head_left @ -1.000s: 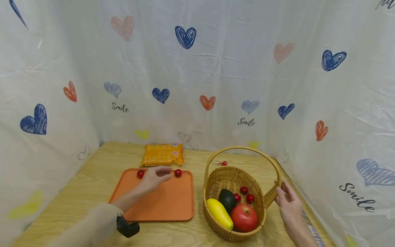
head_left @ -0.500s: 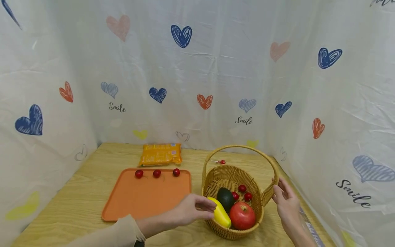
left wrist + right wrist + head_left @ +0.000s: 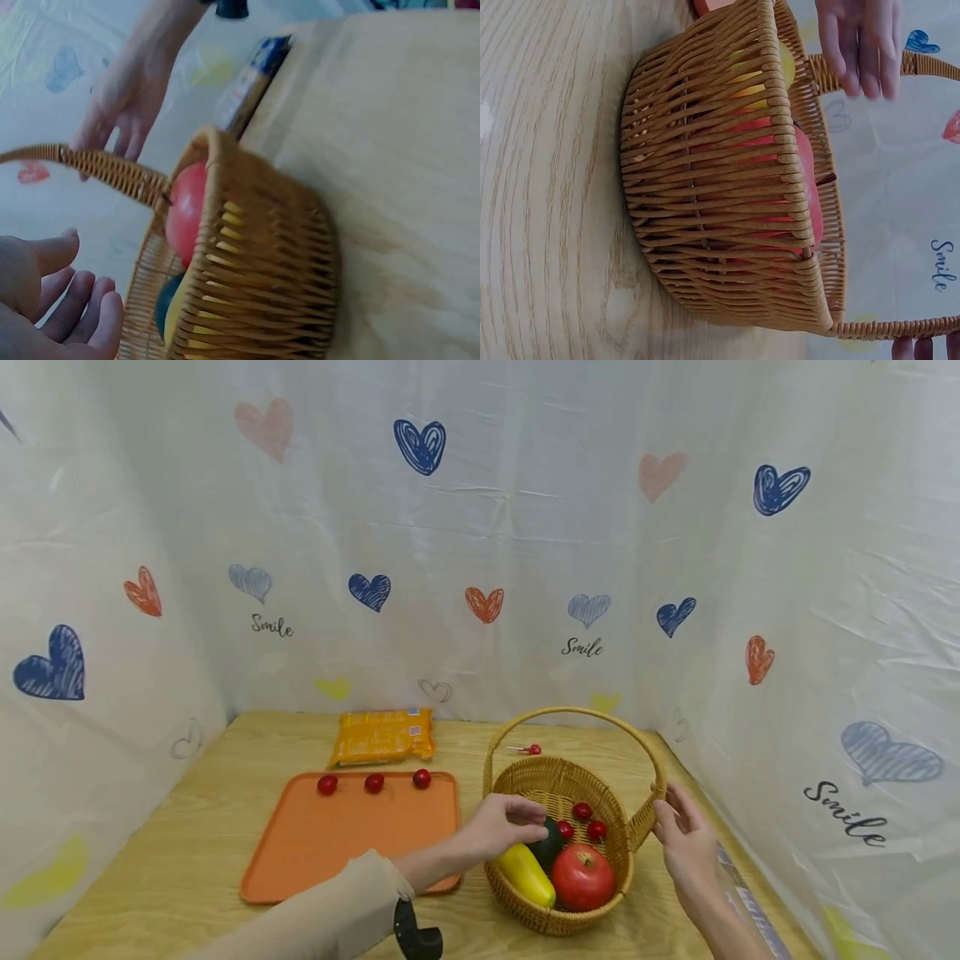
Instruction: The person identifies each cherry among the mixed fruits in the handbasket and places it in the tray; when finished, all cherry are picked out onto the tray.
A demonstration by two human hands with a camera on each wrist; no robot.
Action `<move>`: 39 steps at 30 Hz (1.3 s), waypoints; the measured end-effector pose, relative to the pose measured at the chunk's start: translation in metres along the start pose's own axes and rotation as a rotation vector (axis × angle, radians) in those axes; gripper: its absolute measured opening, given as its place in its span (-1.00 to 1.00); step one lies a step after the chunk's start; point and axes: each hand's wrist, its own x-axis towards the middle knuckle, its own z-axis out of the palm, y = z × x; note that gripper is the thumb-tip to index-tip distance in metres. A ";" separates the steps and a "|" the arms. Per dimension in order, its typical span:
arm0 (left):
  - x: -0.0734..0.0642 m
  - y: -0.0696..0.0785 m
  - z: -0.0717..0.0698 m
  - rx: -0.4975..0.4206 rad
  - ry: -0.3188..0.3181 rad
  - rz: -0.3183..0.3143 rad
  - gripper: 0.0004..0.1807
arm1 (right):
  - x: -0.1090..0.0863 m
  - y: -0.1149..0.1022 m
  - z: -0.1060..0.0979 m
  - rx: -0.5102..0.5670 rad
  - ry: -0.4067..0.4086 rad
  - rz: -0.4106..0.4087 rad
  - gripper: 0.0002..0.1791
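Observation:
A wicker basket (image 3: 558, 927) with a tall arched handle (image 3: 573, 712) stands on the table. Inside lie a yellow papaya-like fruit (image 3: 527, 877), a dark green avocado (image 3: 550, 843), a red pomegranate (image 3: 583, 878) and three cherries (image 3: 582, 812). My left hand (image 3: 501, 828) hovers over the basket's left side, above the avocado. Its fingers are loosely bent with nothing between them, as the left wrist view also shows. With thumb and fingers, my right hand (image 3: 686, 843) holds the right base of the handle. Three more cherries (image 3: 374, 783) lie along the far edge of an orange tray (image 3: 352, 852).
Behind the tray lies an orange packet (image 3: 382, 737). A small red item with a thin white stick (image 3: 533, 749) lies behind the basket. A flat printed package (image 3: 750, 902) lies along the table's right edge. Heart-patterned curtains (image 3: 480, 527) enclose the table.
My left hand has moved from the tray's far edge rightward to above the basket, uncovering the middle cherry on the tray. My right hand stays at the handle. The head view has shifted slightly.

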 end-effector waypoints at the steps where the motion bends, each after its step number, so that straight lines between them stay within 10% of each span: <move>1: 0.008 -0.001 0.002 0.001 0.015 0.000 -0.69 | 0.000 0.000 0.000 -0.003 -0.001 -0.004 -0.39; 14: 0.078 -0.006 0.023 0.146 0.174 -0.079 -0.72 | -0.001 -0.002 0.000 -0.006 -0.037 -0.021 -0.38; 27: 0.100 -0.019 0.045 0.120 0.228 -0.256 -0.73 | -0.001 -0.003 0.000 -0.033 -0.031 0.040 -0.35; 39: 0.104 -0.027 0.058 0.314 0.237 -0.245 -0.77 | -0.002 -0.006 0.001 -0.054 -0.027 0.062 -0.32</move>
